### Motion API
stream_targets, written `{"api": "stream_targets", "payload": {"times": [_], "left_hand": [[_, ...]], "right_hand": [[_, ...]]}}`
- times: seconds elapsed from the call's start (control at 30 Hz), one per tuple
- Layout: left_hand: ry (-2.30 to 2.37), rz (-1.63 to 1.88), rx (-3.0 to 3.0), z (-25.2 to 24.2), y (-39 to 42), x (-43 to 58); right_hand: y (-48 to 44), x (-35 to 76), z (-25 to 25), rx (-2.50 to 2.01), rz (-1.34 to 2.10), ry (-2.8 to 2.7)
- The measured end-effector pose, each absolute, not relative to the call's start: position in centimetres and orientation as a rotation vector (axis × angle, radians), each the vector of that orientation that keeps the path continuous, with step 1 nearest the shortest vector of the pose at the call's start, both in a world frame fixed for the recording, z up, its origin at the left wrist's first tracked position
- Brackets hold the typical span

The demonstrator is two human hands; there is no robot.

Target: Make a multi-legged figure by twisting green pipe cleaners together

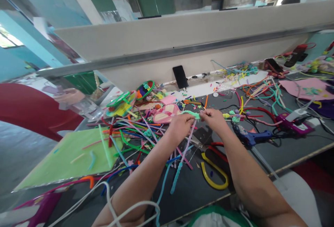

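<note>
Both my hands meet over the middle of the grey table. My left hand (181, 124) is closed, pinching one end of a light green pipe cleaner (192, 114). My right hand (212, 117) is closed on the other end of the same green piece. A pale purple pipe cleaner (186, 147) hangs down from between my hands toward the table. Below them lie a light blue pipe cleaner (177, 176) and a yellow-handled scissors (212, 176).
Several coloured pipe cleaners (133, 129) litter the table's left. A green sheet (70, 157) lies at front left. A blue glue gun (253, 137) and a purple glue gun (294, 122) lie to the right. A black phone (180, 76) leans on the partition.
</note>
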State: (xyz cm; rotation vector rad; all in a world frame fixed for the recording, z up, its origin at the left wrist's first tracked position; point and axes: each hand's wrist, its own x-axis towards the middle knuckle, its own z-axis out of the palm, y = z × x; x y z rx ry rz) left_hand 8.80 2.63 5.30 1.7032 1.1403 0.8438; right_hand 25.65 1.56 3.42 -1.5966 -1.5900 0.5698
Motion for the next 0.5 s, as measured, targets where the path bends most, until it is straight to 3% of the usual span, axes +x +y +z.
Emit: {"api": "stream_targets", "payload": {"times": [0.13, 0.33, 0.5], "left_hand": [[1.122, 0.735, 1.655, 5.4, 2.3, 9.3], [0.920, 0.827, 0.996, 5.3, 1.7, 11.0], [1.047, 0.868, 1.157, 4.0, 1.8, 11.3]], "right_hand": [[1.6, 25.5, 3.2, -1.557, 0.599, -1.570], [1.7, 25.6, 3.2, -1.624, 0.541, -1.595], [1.7, 25.7, 3.4, -1.650, 0.498, -1.604]]}}
